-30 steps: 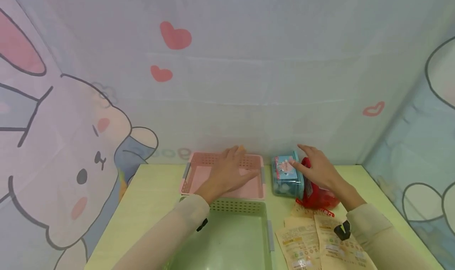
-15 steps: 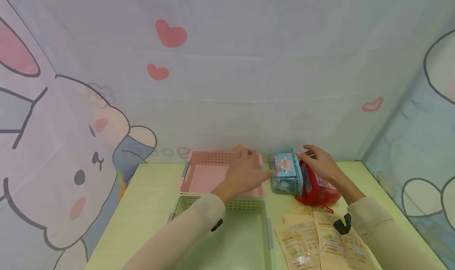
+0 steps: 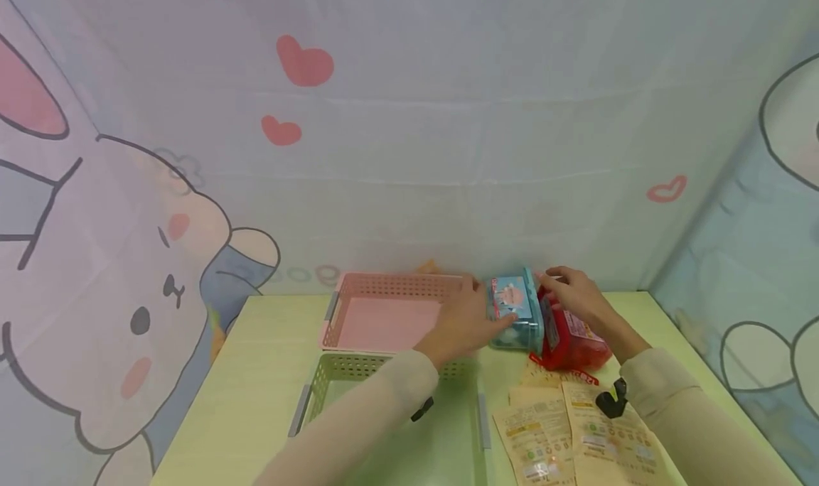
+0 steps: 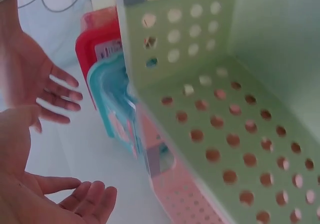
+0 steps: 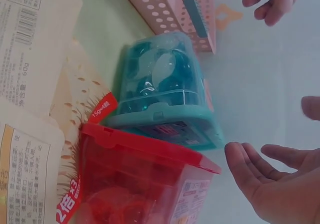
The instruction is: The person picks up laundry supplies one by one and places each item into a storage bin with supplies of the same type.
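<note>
A teal plastic tub (image 3: 515, 308) with a blue label lies on its side at the back of the table, its lid facing right. Against that lid stands a red tub (image 3: 571, 338), also on its side. My left hand (image 3: 462, 322) hovers between the pink basket and the teal tub, thumb in front of the tub, fingers loosely bent. Above the red tub is my right hand (image 3: 576, 295), its fingers slightly bent near the two lids. In the right wrist view the right hand (image 5: 280, 184) shows a gap from both tubs and holds nothing.
A pink basket (image 3: 333, 315) stands at the back against the curtain. In front of it is a larger green basket (image 3: 483, 422). Several printed paper packets (image 3: 544, 436) lie at the right front. A printed curtain (image 3: 409, 152) closes off the back and sides.
My left hand has moved right, from over the pink basket to beside the teal tub. My right hand has drawn back slightly to the right, off the teal tub's lid. Both tubs stay put.
</note>
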Tool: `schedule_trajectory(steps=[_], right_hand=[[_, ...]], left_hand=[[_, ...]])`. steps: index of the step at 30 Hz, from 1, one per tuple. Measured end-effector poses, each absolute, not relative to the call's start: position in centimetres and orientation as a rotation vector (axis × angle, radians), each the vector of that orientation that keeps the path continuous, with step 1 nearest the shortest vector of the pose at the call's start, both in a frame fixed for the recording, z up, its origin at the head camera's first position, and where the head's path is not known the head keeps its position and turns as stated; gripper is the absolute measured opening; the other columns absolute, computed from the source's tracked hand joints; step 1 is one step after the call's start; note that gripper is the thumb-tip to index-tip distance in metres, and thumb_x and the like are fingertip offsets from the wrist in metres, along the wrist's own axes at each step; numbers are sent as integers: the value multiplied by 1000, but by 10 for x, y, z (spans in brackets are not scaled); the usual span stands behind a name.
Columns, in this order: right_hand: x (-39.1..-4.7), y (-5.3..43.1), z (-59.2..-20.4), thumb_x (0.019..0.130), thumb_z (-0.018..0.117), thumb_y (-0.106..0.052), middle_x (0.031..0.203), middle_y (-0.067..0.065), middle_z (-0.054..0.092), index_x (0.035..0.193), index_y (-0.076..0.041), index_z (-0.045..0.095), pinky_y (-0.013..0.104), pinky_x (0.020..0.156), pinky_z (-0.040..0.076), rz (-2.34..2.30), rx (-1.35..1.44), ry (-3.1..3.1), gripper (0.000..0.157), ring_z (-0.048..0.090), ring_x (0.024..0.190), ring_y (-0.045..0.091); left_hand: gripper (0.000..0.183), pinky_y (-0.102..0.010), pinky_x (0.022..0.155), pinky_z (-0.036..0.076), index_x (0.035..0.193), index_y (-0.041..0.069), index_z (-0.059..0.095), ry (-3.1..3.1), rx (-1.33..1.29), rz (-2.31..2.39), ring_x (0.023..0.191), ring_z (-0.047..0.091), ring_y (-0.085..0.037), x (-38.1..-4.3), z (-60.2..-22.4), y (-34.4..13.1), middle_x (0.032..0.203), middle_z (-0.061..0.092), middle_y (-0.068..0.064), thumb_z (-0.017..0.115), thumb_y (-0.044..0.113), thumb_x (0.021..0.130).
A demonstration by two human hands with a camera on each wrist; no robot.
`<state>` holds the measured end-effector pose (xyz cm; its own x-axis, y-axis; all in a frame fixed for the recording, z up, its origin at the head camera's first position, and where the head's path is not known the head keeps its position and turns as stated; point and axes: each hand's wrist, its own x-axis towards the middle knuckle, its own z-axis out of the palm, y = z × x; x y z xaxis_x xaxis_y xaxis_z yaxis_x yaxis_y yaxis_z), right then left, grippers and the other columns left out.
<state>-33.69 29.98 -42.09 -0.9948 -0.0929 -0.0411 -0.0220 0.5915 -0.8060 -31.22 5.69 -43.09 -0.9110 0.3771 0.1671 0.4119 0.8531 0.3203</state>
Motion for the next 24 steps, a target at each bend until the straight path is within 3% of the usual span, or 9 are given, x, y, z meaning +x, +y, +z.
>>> schedule_trajectory(steps=[4,11,14,20,24], right_hand=[[-340,297,-425,112,49,-45,149,36,49,158,9,33,52,103,54,-1361,-78,2718,73,60,126,48],[-347,291,-426,112,45,-37,148,34,50,153,10,42,61,108,48,-1255,-45,2781,61,55,128,49],[-351,291,-427,111,45,-33,145,34,53,148,12,47,63,107,48,-1151,-31,2846,58,54,127,49],[-353,289,-430,108,54,-26,123,31,64,133,16,58,50,85,59,-1007,-40,2944,49,63,101,40],[-352,285,-428,107,59,-25,113,28,68,125,15,64,45,74,58,-931,-42,2978,44,64,90,35]], left_hand=[[85,-33,93,58,153,3,53,-2975,-594,-520,127,58,-25,-313,-436,71,156,46,-14,60,68,99],[62,-38,107,51,142,5,64,-2966,-596,-501,133,57,-27,-317,-438,84,150,54,-10,62,54,103],[54,-37,104,53,137,6,67,-2960,-605,-600,125,61,-24,-320,-441,88,144,59,-9,66,48,103],[43,-31,85,57,128,4,70,-2974,-598,-857,106,67,-17,-326,-448,102,127,69,-7,75,36,99],[45,-30,95,55,130,3,69,-2972,-615,-826,118,63,-19,-324,-451,107,136,66,-9,74,36,100]])
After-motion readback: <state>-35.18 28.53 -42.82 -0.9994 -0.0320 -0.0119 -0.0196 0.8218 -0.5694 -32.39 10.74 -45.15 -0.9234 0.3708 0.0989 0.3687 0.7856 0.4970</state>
